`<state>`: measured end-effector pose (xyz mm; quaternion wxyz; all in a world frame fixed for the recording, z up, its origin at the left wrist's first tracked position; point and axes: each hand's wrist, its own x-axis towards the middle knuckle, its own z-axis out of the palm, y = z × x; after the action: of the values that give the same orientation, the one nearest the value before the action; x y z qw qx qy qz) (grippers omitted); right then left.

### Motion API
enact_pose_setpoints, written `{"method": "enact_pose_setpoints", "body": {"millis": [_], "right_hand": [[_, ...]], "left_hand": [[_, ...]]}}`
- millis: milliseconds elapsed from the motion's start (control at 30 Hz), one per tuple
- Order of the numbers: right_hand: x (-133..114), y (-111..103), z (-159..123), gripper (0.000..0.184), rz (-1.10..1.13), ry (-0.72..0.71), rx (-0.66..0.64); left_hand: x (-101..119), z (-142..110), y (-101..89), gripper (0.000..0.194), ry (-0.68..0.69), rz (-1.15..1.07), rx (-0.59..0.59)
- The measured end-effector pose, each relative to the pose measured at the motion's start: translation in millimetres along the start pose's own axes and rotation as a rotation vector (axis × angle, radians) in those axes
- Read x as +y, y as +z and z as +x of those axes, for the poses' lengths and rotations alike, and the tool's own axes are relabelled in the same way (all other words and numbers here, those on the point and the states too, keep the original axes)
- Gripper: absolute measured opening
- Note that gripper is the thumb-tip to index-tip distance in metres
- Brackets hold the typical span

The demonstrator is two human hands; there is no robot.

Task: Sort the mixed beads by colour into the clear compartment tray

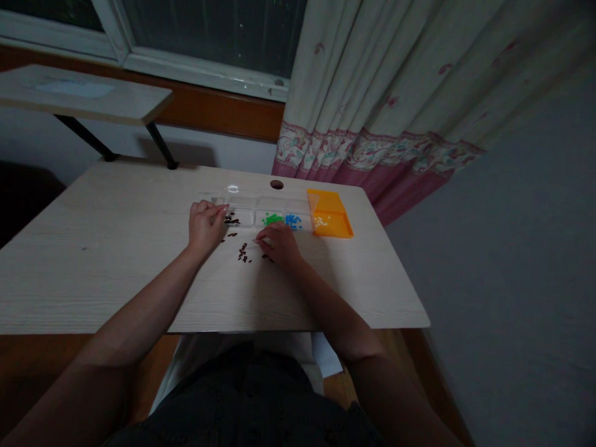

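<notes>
A clear plastic compartment box (271, 202) lies on the table. My left hand (206, 228) is at its left end, thumb and forefinger pinched together over the compartment with dark brown pieces (233, 220). Whatever that pinch holds is too small to make out. Just in front of the box, my right hand (281, 244) has its fingertips pressed together close to the tabletop; their content cannot be made out. Small green pieces (273, 219) and blue pieces (293, 221) fill neighbouring compartments. Loose brown pieces (243, 252) are scattered on the table between my hands.
An orange tray (341, 224) sits at the box's right end, with pale pieces (321, 221) near it. The wooden table (105, 262) has a cable hole (276, 184) at the back. A raised shelf (131, 103) stands at back left; a curtain (351, 108) hangs behind.
</notes>
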<state>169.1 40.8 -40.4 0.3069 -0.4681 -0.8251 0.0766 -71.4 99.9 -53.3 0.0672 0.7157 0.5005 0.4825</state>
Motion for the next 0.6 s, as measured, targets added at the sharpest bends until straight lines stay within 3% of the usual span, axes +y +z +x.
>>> {"method": "enact_pose_setpoints", "body": {"millis": [100, 300, 600], "right_hand": [[0.3, 0.8, 1.3, 0.013, 0.036, 0.031, 0.044], [-4.3, -2.7, 4.2, 0.018, 0.147, 0.09, 0.162], [-9.0, -3.2, 2.2, 0.022, 0.08, 0.027, 0.202]], "left_hand": [[11.5, -2.5, -1.5, 0.027, 0.065, 0.003, -0.048], [40.8, -12.3, 2.0, 0.026, 0.273, -0.048, -0.256], [54.6, -15.4, 11.1, 0.041, 0.171, -0.307, -0.41]]}}
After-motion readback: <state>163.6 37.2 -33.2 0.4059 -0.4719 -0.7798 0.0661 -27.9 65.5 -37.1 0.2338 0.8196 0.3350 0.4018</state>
